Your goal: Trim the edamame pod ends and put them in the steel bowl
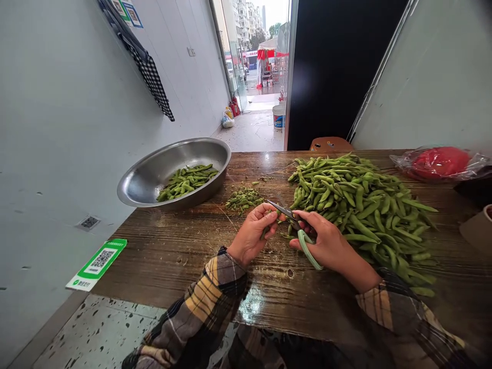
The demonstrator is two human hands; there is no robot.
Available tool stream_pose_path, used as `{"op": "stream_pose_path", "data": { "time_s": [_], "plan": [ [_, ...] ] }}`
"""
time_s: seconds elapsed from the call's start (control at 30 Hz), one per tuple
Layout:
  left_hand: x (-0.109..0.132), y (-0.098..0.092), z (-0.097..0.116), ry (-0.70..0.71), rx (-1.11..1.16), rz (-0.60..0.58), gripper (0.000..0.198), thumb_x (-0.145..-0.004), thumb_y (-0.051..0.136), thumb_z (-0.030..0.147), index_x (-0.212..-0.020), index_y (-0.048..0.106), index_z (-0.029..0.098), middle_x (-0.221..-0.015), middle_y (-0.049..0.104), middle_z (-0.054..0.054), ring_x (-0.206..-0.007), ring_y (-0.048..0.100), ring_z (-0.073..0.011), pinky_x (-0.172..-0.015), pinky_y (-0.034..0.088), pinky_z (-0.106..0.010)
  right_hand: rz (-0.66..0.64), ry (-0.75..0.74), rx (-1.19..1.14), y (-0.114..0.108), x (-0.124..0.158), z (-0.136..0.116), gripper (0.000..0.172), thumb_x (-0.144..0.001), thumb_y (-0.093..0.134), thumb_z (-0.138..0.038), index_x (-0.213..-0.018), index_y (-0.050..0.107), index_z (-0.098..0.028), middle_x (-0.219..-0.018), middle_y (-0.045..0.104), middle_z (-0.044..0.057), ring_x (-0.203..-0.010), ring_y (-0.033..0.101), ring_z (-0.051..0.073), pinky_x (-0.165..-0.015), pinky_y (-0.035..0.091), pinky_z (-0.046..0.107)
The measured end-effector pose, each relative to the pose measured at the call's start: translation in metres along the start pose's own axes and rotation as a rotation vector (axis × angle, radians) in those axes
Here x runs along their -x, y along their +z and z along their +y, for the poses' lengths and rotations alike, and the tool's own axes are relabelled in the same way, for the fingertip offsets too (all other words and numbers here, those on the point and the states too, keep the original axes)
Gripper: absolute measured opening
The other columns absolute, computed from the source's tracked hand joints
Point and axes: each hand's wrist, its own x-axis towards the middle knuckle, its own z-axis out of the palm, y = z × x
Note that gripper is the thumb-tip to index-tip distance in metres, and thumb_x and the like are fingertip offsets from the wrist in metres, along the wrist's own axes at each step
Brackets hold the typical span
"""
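Observation:
My left hand (255,230) pinches a green soybean pod (265,231), mostly covered by the fingers. In my right hand (326,241) is a pair of scissors (307,250) with pale green handles. Their dark blades point left and reach to the fingertips of my left hand, by the pod's end. A large heap of soybean pods (357,200) lies just beyond and to the right of my right hand. Small cut-off tips (245,199) form a little pile past my left hand. More pods (188,180) lie inside a steel basin (134,187) at the left.
The wooden table (161,256) has a green QR code card (98,264) at its left edge. A red item in clear plastic (440,163) lies at the back right, with a cup-like container (476,230) nearer. Beyond the table is a doorway with a bucket (278,118).

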Motion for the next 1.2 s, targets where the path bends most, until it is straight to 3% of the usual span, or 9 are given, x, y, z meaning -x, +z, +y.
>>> {"op": "stream_pose_path", "data": {
  "time_s": [0.13,0.33,0.43,0.6,0.73,0.83,0.93,1.03,1.2],
  "plan": [
    [0.000,0.000,0.000,-0.006,-0.038,0.009,0.023,-0.074,0.073,0.028,-0.087,0.062,0.013,-0.076,0.066,-0.002,-0.048,0.045,-0.0028,-0.041,0.026,-0.015,-0.020,-0.016,0.022,0.000,0.001,-0.002,0.062,-0.074,0.072,-0.036,-0.130,0.049,-0.022,-0.104,0.060,0.006,-0.088,0.060,0.021,-0.083,0.051,0.039],
    [0.001,0.001,-0.001,-0.021,-0.049,-0.022,0.022,-0.076,0.071,0.029,-0.085,0.059,0.013,-0.076,0.064,-0.002,-0.048,0.044,-0.0026,-0.041,0.025,-0.015,0.000,-0.009,0.053,0.002,0.001,-0.002,0.052,-0.080,0.065,-0.042,-0.126,0.055,-0.019,-0.089,0.062,0.006,-0.076,0.060,0.021,-0.073,0.053,0.037],
    [-0.001,0.000,0.001,-0.009,-0.040,-0.024,0.020,-0.076,0.071,0.027,-0.086,0.058,0.014,-0.074,0.064,-0.002,-0.049,0.046,-0.0033,-0.042,0.028,-0.014,0.014,-0.013,0.028,0.001,0.000,-0.001,0.049,-0.081,0.065,-0.041,-0.123,0.059,-0.018,-0.095,0.067,0.009,-0.082,0.063,0.023,-0.077,0.053,0.038],
    [-0.004,-0.006,0.011,-0.017,0.049,0.099,0.023,-0.072,0.070,0.024,-0.090,0.059,0.015,-0.072,0.060,0.000,-0.053,0.051,-0.0053,-0.042,0.034,-0.014,0.105,0.111,-0.055,-0.009,-0.003,-0.002,0.049,-0.078,0.067,-0.044,-0.118,0.065,-0.017,-0.107,0.071,0.011,-0.094,0.066,0.027,-0.085,0.052,0.040],
    [-0.008,-0.010,0.014,-0.039,0.094,0.165,0.023,-0.071,0.072,0.029,-0.079,0.055,0.015,-0.078,0.059,0.000,-0.061,0.056,-0.0073,-0.048,0.041,-0.015,0.212,0.223,-0.203,-0.019,-0.007,0.001,0.052,-0.077,0.067,-0.045,-0.120,0.064,-0.018,-0.110,0.071,0.009,-0.096,0.066,0.026,-0.087,0.051,0.040],
    [-0.014,-0.012,0.007,0.010,-0.134,0.143,0.021,-0.072,0.072,0.029,-0.081,0.059,0.016,-0.071,0.056,0.002,-0.055,0.050,-0.0068,-0.045,0.036,-0.015,0.242,0.238,-0.273,-0.021,-0.008,0.004,0.054,-0.076,0.068,-0.045,-0.121,0.063,-0.016,-0.104,0.072,0.008,-0.092,0.067,0.025,-0.085,0.052,0.039],
    [-0.022,-0.014,-0.006,0.153,-0.625,0.127,0.013,-0.075,0.068,0.028,-0.080,0.066,0.016,-0.067,0.057,0.000,-0.061,0.051,-0.0108,-0.053,0.038,-0.019,0.250,0.218,-0.275,-0.020,-0.009,0.005,0.054,-0.075,0.069,-0.043,-0.122,0.063,-0.016,-0.109,0.071,0.009,-0.093,0.067,0.025,-0.085,0.052,0.038],
    [-0.028,-0.018,-0.017,0.298,-1.098,0.127,0.006,-0.072,0.070,0.022,-0.075,0.069,0.018,-0.076,0.063,-0.004,-0.076,0.055,-0.0166,-0.069,0.041,-0.025,0.240,0.204,-0.244,-0.019,-0.008,0.004,0.052,-0.076,0.069,-0.042,-0.121,0.064,-0.018,-0.112,0.071,0.009,-0.096,0.066,0.025,-0.086,0.052,0.039],
    [-0.030,-0.021,-0.021,0.306,-1.410,0.143,0.006,-0.073,0.063,0.016,-0.067,0.064,0.019,-0.076,0.058,-0.004,-0.071,0.051,-0.0166,-0.068,0.037,-0.026,0.225,0.192,-0.226,-0.019,-0.009,0.002,0.050,-0.077,0.067,-0.043,-0.121,0.064,-0.018,-0.109,0.072,0.009,-0.093,0.068,0.025,-0.085,0.053,0.039]
  ]
}}
